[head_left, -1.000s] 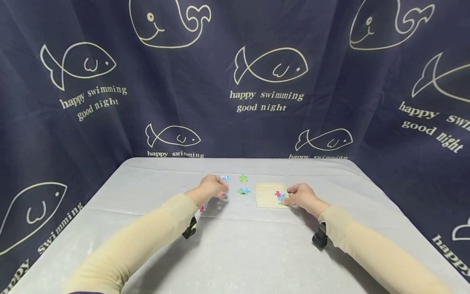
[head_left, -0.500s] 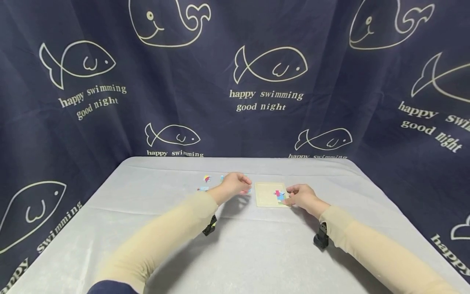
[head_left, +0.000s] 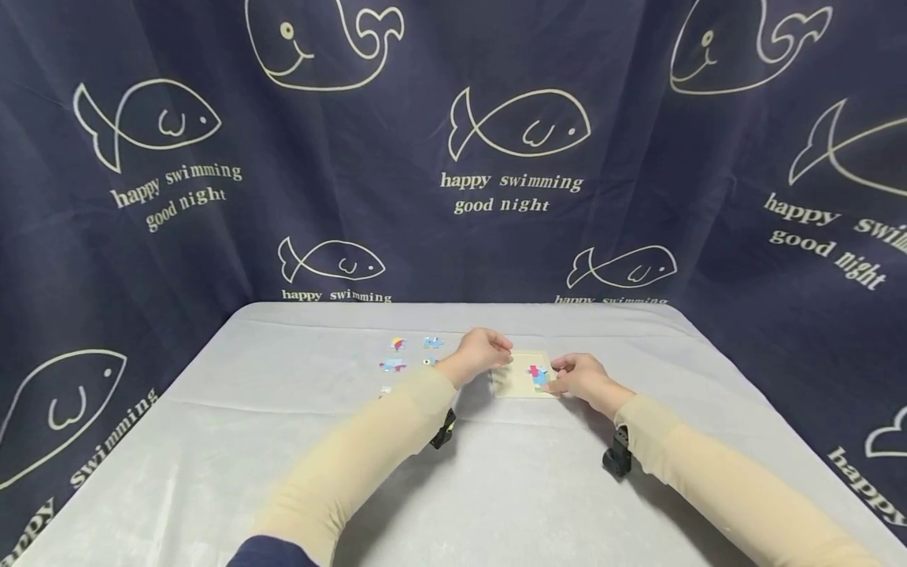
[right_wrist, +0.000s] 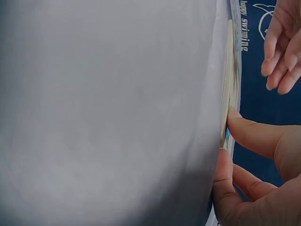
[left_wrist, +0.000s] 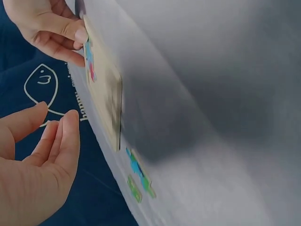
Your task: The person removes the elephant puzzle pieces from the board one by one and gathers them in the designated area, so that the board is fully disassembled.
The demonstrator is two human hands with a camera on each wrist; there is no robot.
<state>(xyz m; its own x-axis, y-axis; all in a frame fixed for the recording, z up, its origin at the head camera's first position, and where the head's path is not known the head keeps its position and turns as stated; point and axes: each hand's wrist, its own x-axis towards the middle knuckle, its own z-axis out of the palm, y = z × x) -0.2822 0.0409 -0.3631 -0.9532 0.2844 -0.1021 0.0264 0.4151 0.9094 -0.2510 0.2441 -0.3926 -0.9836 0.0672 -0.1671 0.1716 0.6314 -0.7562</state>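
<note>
In the head view my left hand (head_left: 483, 350) hovers over the left side of a pale wooden puzzle tray (head_left: 512, 384). The left wrist view shows its thumb and fingers apart, nothing between them. At the tray's right edge, my right hand (head_left: 583, 376) grips the frame. Its thumb (right_wrist: 247, 132) lies on top near the joined puzzle pieces (head_left: 538, 376), while the fingers bend against the side. Those pieces are pink, blue and green, in the tray's right part; the thumb covers some of them.
Loose jigsaw pieces lie left of the tray: a yellow-and-red one (head_left: 397, 344), a blue one (head_left: 433, 342), a blue-and-pink one (head_left: 392, 365) and others partly behind the left arm. Two greenish pieces, one a blue-green piece (left_wrist: 140, 172), lie beside the tray. A dark curtain (head_left: 397, 197) hangs behind.
My left hand has moved right, from the loose pieces across to above the tray, uncovering pieces at the left. The right hand stays at the tray's edge.
</note>
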